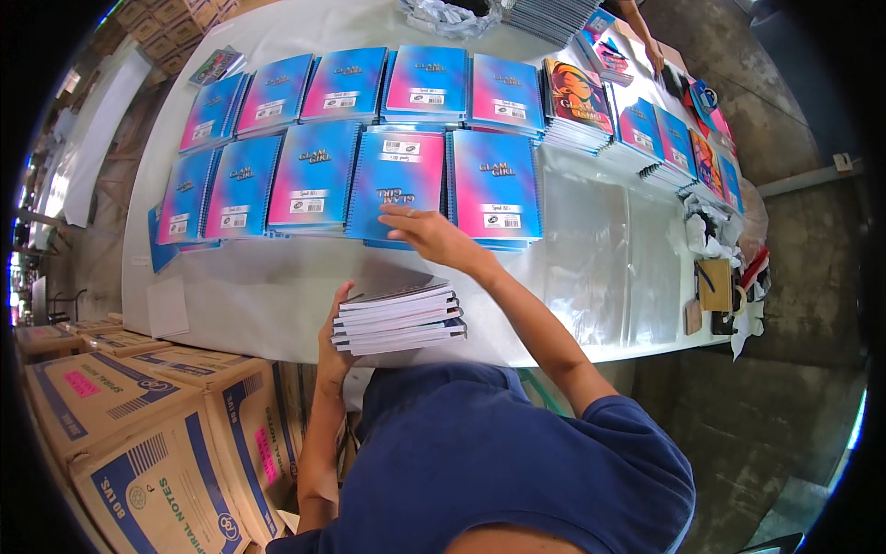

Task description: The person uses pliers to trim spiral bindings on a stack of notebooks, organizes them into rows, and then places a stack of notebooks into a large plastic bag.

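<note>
My left hand (336, 325) grips the left side of a thick stack of spiral notebooks (399, 319), held edge-on at the table's near edge with the page edges showing. My right hand (432, 242) reaches forward, its fingers stretched out over the lower part of a blue-and-pink notebook (401, 171). This notebook lies turned the other way round from its neighbours. Whether the fingertips touch its cover I cannot tell. To its right lies another blue-and-pink notebook pile (496, 180), and to its left a similar pile (312, 171).
A second row of notebook piles (425, 78) lies behind. Notebooks with an orange picture cover (580, 92) stand at its right end. Another person's hand (653, 57) is at the far right. Scissors (738, 300) lie near the right edge. Cardboard boxes (138, 406) stand at lower left.
</note>
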A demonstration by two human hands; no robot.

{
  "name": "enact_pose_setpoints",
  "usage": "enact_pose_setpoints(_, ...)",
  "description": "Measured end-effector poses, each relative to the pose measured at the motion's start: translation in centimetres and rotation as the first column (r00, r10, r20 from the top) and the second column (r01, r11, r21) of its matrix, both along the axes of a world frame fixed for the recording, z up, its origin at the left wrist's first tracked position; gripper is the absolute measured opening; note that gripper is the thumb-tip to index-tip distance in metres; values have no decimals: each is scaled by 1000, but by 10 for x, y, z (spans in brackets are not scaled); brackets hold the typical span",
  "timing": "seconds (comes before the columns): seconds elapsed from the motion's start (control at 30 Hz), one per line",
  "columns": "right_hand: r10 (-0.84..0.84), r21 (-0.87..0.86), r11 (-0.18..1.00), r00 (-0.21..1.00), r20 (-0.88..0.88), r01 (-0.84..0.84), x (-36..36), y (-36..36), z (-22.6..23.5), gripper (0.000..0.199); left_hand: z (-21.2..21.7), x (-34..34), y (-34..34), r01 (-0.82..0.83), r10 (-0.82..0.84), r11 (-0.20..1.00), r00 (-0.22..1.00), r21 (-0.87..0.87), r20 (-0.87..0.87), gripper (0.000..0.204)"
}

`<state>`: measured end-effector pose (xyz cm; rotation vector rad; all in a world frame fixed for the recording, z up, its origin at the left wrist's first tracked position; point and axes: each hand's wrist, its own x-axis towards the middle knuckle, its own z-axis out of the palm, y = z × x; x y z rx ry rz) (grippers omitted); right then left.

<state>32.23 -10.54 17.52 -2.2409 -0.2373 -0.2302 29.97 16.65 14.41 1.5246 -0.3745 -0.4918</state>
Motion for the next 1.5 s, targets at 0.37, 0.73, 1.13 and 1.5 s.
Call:
enact_pose_setpoints(0.37,-150,512,835,979,-140,201,-127,36,-18,91,-9,0,-28,60,-42,985,993,-161,113,98)
enact_pose_setpoints(0.73,-76,478,849,949,-307,223,-154,-34,-31,95,-14,-14,-47,178,-178,984,984,-10,-28,86)
enact_pose_setpoints(1.13,26,415,895,908,-419,166,-161,-44,-40,90,-8,-10,-38,212,-255,927,961,-308,-105,93)
enact_pose_setpoints(1.5,37,471,865,915,-401,171,-159,-43,-45,95,88,49,-89,507,-500,860,860,64,-102,85)
